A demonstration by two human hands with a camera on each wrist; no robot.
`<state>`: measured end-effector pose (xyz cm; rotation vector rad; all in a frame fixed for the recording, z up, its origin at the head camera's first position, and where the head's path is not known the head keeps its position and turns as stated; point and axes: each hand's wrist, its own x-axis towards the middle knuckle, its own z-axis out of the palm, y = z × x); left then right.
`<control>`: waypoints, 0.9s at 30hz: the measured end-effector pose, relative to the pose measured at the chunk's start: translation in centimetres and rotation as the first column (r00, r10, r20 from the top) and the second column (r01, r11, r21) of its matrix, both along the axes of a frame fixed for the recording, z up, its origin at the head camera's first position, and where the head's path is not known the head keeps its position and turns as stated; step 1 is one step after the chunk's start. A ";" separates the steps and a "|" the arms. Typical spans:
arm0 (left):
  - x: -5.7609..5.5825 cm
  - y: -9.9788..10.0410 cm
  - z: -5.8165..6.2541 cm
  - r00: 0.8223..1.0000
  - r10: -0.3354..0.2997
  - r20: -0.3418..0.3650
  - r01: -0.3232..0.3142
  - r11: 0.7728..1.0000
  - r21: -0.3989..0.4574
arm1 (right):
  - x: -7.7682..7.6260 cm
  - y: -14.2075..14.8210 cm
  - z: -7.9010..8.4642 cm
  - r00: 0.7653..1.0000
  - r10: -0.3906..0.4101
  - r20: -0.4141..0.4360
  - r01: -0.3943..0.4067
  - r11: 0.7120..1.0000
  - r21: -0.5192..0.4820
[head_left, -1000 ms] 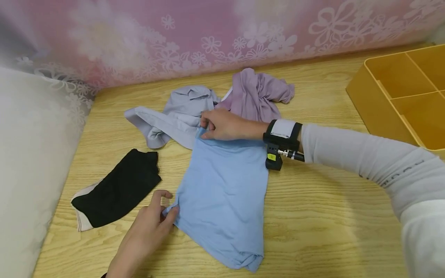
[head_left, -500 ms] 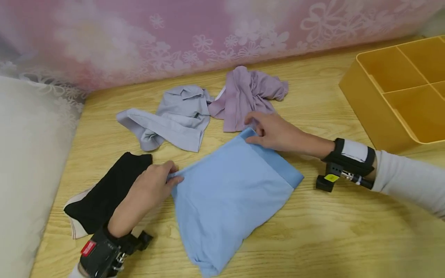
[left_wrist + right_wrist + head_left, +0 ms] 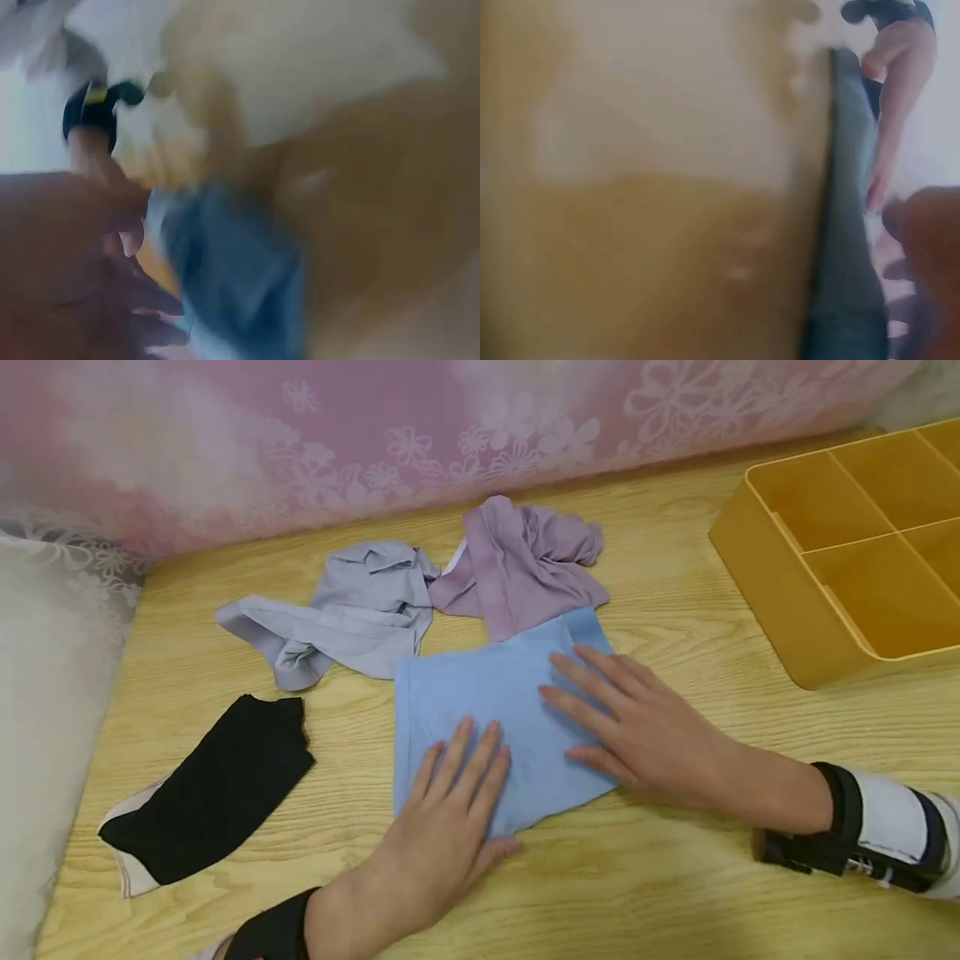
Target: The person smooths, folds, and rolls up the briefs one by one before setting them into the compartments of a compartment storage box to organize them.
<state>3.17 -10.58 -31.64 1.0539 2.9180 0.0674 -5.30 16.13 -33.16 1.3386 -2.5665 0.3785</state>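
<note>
A pair of light-blue underpants (image 3: 465,685) with a wide waistband lies folded on the wooden table in the head view. My left hand (image 3: 442,843) rests on its lower left part, fingers straight and a little spread. On the right, my right hand (image 3: 641,727) lies across the waistband side with its fingers spread. Neither hand grips the cloth. Both wrist views are blurred; blue cloth (image 3: 240,270) appears beside the fingers in the left one, and a blue edge (image 3: 847,195) in the right one.
A grey garment (image 3: 367,602) and a mauve one (image 3: 517,560) lie crumpled behind the blue cloth, whose far edge meets the mauve one. Black folded fabric (image 3: 217,785) with a pale edge is at left. A yellow divided box (image 3: 765,585) stands at right, before a floral curtain (image 3: 420,435).
Both hands pinched the blue underpants by the edges, lifted and turned them, then laid them down folded smaller. Now both have let go and lie on the cloth with straight fingers.
</note>
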 end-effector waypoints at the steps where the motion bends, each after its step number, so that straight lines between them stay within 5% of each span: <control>1: 0.9 0.1 -0.5 1.000 -0.022 0.016 0.023 0.998 -0.063 | 0.9 0.1 -0.4 0.999 0.032 0.018 -0.032 0.999 0.039; 4: 2.9 -0.3 -2.0 0.997 -0.074 -0.006 0.072 0.980 -0.188 | 2.7 1.1 -1.6 0.995 0.062 0.082 -0.072 0.988 0.134; 9: 3.7 -1.5 -3.2 0.994 -0.108 -0.031 0.103 0.985 -0.138 | 3.9 2.6 -2.4 0.991 0.052 0.119 -0.071 0.985 0.159; 13: 3.2 -1.9 -2.8 0.986 -0.107 0.127 0.122 0.986 -0.112 | 3.8 3.0 -2.5 0.989 0.062 0.134 -0.083 0.984 0.157; 17: 2.3 -2.1 -1.2 0.938 -0.084 0.336 0.090 0.996 -0.003 | 2.9 2.8 -1.1 0.977 0.067 0.203 -0.089 0.991 0.103; 21: -1.7 -3.1 1.3 0.937 -0.061 0.344 -0.027 0.969 0.244 | -0.5 2.5 2.1 0.970 -0.059 0.238 0.073 0.996 -0.046; 23: -5.1 -3.8 2.1 0.962 -0.033 0.270 -0.068 0.932 0.357 | -2.8 2.1 3.4 0.961 -0.149 0.233 0.171 0.982 -0.075; 25: -8.6 -4.4 2.1 0.976 0.021 0.215 -0.103 0.920 0.379 | -4.9 1.6 4.0 0.943 -0.229 0.241 0.242 0.970 -0.025; 27: -11.1 -4.9 1.4 0.972 0.081 0.223 -0.156 0.925 0.345 | -6.4 1.0 3.9 0.932 -0.257 0.254 0.252 0.966 0.055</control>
